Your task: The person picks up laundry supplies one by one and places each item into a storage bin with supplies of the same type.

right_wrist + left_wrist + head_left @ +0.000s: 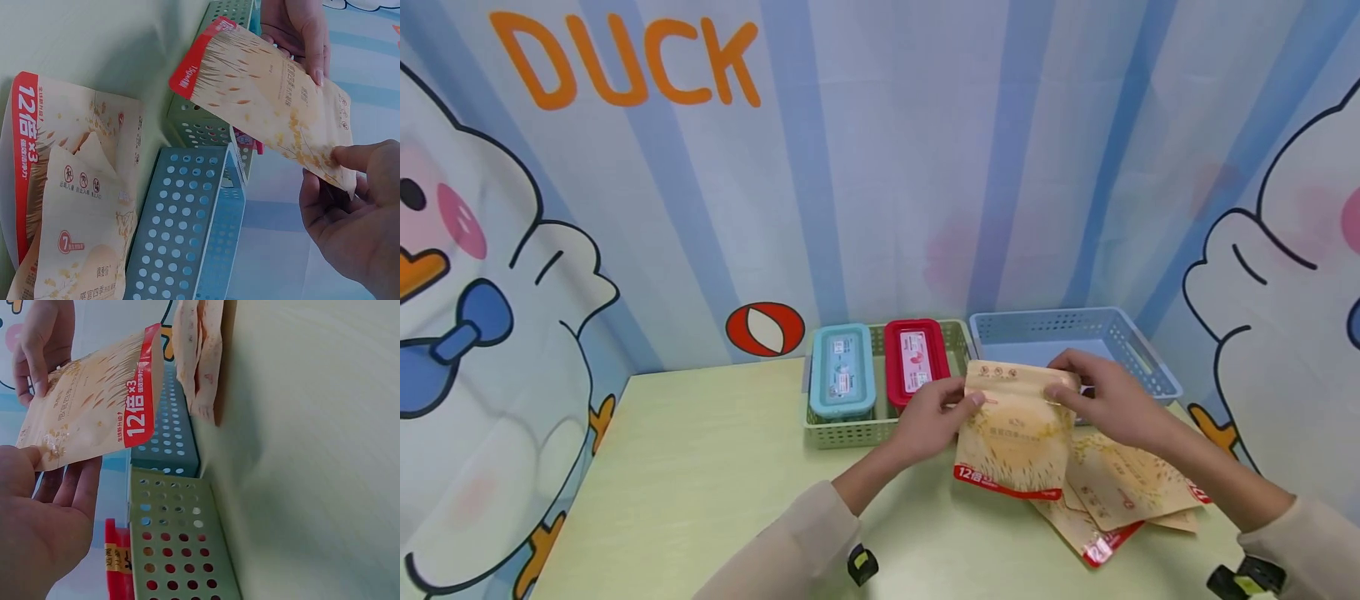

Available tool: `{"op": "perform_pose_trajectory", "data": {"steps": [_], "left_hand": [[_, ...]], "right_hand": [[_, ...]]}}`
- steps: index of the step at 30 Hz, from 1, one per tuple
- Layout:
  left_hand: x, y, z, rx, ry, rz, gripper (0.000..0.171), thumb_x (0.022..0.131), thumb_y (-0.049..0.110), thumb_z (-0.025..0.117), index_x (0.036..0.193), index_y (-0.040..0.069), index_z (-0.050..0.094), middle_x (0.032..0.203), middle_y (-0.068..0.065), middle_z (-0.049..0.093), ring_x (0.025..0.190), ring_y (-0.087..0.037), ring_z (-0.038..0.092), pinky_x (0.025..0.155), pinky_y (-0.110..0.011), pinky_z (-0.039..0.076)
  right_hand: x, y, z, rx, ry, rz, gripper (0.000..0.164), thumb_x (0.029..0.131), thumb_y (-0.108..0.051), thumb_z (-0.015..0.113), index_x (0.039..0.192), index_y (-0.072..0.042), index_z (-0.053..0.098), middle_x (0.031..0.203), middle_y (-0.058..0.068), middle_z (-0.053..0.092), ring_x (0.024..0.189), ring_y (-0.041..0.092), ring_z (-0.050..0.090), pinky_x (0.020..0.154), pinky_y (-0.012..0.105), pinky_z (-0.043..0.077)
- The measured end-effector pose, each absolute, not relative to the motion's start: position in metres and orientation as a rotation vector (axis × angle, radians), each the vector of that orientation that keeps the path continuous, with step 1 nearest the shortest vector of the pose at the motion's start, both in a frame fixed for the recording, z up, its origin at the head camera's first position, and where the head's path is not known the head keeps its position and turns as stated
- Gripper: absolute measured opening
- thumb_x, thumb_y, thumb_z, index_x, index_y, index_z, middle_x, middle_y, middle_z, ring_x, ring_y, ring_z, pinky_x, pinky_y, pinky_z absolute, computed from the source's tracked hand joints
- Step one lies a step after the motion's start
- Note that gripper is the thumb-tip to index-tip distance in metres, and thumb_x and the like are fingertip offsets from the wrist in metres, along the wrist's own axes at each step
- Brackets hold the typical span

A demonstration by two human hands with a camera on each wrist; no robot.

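A tan pouch [1017, 433] with a red bottom strip is held up in front of the baskets, its printed face toward the head camera. My left hand [934, 417] pinches its left side, thumb on the front and fingers behind, as the left wrist view also shows. At the upper right corner my right hand [1101, 396] grips the pouch between thumb and fingers. Several similar pouches [81, 200] lie overlapping on the table, below my right forearm.
A green basket [850, 433] at the back holds a blue-lidded box [842, 371] and a red-lidded box [917, 362]. Right of it stands a blue basket [1045, 325], partly covered by the pouch and right hand. A striped curtain [895, 167] hangs behind the table [700, 467].
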State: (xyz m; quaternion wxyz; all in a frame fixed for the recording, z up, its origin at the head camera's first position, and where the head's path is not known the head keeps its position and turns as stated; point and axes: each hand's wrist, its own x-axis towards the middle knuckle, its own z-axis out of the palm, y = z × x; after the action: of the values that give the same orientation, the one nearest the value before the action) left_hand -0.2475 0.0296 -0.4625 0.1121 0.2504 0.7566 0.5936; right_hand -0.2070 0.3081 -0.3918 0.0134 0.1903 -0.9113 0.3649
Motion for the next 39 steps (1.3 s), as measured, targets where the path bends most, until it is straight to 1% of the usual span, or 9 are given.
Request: {"op": "perform_pose_trajectory", "data": {"steps": [3, 8, 10, 15, 20, 22, 27, 33, 39], "left_hand": [[-0.250, 0.027, -0.457, 0.728, 2.227, 1.758, 0.038, 0.107, 0.036, 0.064, 0.139, 0.015, 0.068, 0.104, 0.006, 0.076, 0.091, -0.011, 0.073, 0.077, -0.030, 0.062], [-0.253, 0.025, -0.452, 0.702, 2.190, 1.793, 0.037, 0.107, 0.034, 0.065, 0.138, 0.014, 0.067, 0.100, 0.004, 0.077, 0.086, -0.013, 0.074, 0.074, -0.033, 0.064], [-0.253, 0.024, -0.450, 0.695, 2.190, 1.788, 0.037, 0.107, 0.034, 0.065, 0.139, 0.014, 0.067, 0.100, 0.004, 0.076, 0.086, -0.013, 0.074, 0.074, -0.032, 0.064], [-0.254, 0.023, -0.445, 0.658, 2.224, 1.796, 0.040, 0.107, 0.037, 0.065, 0.141, 0.016, 0.066, 0.104, 0.005, 0.075, 0.089, -0.014, 0.073, 0.075, -0.034, 0.063], [-0.257, 0.021, -0.444, 0.591, 2.288, 1.866, 0.032, 0.106, 0.038, 0.065, 0.129, 0.015, 0.071, 0.104, 0.003, 0.073, 0.087, -0.015, 0.072, 0.076, -0.037, 0.064], [-0.259, 0.020, -0.443, 0.570, 2.305, 1.897, 0.028, 0.107, 0.037, 0.065, 0.121, 0.014, 0.072, 0.102, 0.001, 0.073, 0.085, -0.015, 0.071, 0.074, -0.037, 0.064], [-0.261, 0.020, -0.442, 0.532, 2.283, 1.950, 0.026, 0.107, 0.036, 0.066, 0.115, 0.013, 0.072, 0.099, -0.001, 0.074, 0.082, -0.016, 0.071, 0.072, -0.035, 0.064], [-0.261, 0.020, -0.443, 0.437, 2.236, 1.980, 0.029, 0.105, 0.037, 0.068, 0.122, 0.013, 0.071, 0.101, -0.001, 0.076, 0.084, -0.017, 0.074, 0.073, -0.033, 0.064], [-0.259, 0.022, -0.440, 0.369, 2.230, 2.021, 0.032, 0.105, 0.030, 0.070, 0.130, 0.010, 0.066, 0.113, -0.003, 0.076, 0.091, -0.017, 0.075, 0.078, -0.035, 0.064]], "right_hand": [[-0.207, 0.307, -0.390, 0.522, -2.825, 1.224, 0.025, 0.108, -0.021, 0.066, 0.124, -0.003, 0.062, 0.107, 0.008, 0.070, 0.099, 0.024, 0.072, 0.070, 0.032, 0.059], [-0.209, 0.308, -0.392, 0.377, -2.817, 1.388, 0.039, 0.107, -0.030, 0.066, 0.131, 0.000, 0.057, 0.109, 0.012, 0.072, 0.095, 0.022, 0.071, 0.073, 0.034, 0.061], [-0.209, 0.309, -0.395, 0.342, -2.808, 1.441, 0.041, 0.107, -0.033, 0.066, 0.128, 0.001, 0.057, 0.108, 0.013, 0.073, 0.093, 0.021, 0.071, 0.075, 0.035, 0.062], [-0.208, 0.310, -0.404, 0.356, -2.753, 1.579, 0.030, 0.108, -0.028, 0.066, 0.115, 0.001, 0.059, 0.103, 0.017, 0.071, 0.091, 0.025, 0.073, 0.078, 0.039, 0.064], [-0.205, 0.307, -0.411, 0.398, -2.716, 1.692, 0.024, 0.109, -0.020, 0.063, 0.119, 0.002, 0.062, 0.106, 0.021, 0.069, 0.095, 0.027, 0.073, 0.079, 0.040, 0.064], [-0.204, 0.305, -0.414, 0.394, -2.699, 1.735, 0.023, 0.109, -0.019, 0.062, 0.117, 0.003, 0.062, 0.107, 0.022, 0.068, 0.095, 0.026, 0.072, 0.079, 0.041, 0.065], [-0.203, 0.299, -0.417, 0.350, -2.669, 1.778, 0.020, 0.110, -0.015, 0.060, 0.113, 0.005, 0.059, 0.105, 0.023, 0.066, 0.094, 0.025, 0.069, 0.079, 0.044, 0.065], [-0.201, 0.296, -0.413, 0.300, -2.671, 1.757, 0.020, 0.110, -0.014, 0.059, 0.115, 0.005, 0.061, 0.104, 0.022, 0.067, 0.094, 0.025, 0.069, 0.078, 0.042, 0.065], [-0.201, 0.293, -0.411, 0.235, -2.640, 1.692, 0.022, 0.111, -0.014, 0.058, 0.118, 0.006, 0.061, 0.106, 0.023, 0.066, 0.092, 0.020, 0.071, 0.075, 0.039, 0.065]]}}
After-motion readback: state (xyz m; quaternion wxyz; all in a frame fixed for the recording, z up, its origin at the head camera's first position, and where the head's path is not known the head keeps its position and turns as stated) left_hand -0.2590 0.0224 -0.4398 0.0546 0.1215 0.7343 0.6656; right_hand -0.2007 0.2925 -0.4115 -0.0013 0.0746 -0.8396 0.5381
